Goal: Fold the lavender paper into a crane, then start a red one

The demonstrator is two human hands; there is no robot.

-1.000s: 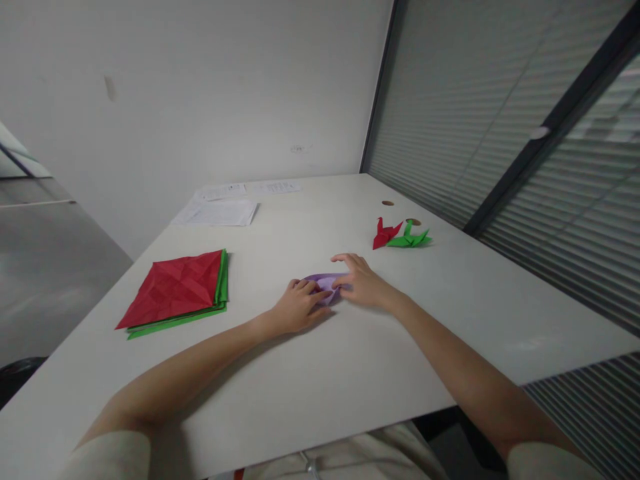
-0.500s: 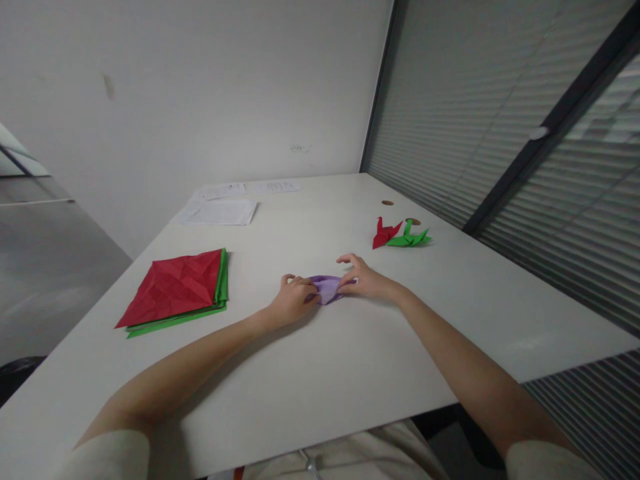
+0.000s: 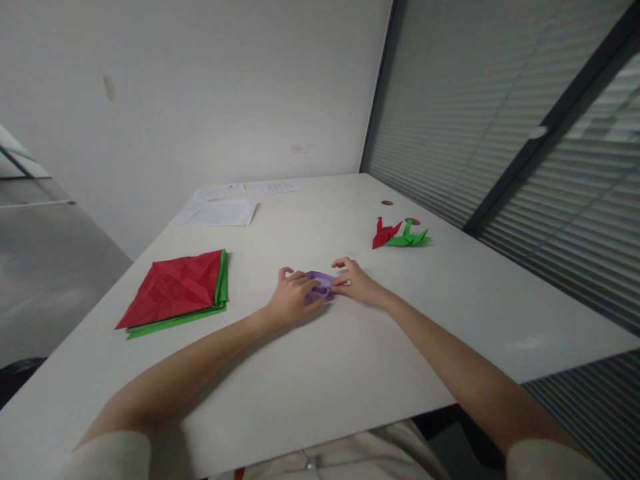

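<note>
A small folded purple paper point(image 3: 321, 283) lies on the white table point(image 3: 350, 360) in front of me. My left hand point(image 3: 290, 298) rests on its left side, thumb and fingers pinched on the paper. My right hand point(image 3: 356, 282) pinches its right end, the other fingers lifted slightly. Most of the paper is hidden between the two hands. Both forearms stretch across the table toward it.
A stack of red and green paper squares point(image 3: 176, 290) lies to the left. A red folded figure point(image 3: 383, 233) and a green folded figure point(image 3: 411, 237) stand at the right. White printed sheets point(image 3: 220, 211) lie at the far side. Slatted blinds point(image 3: 500, 120) line the right.
Both hands have drawn closer together over the purple paper and shifted slightly left. The paper looks more compact than before.
</note>
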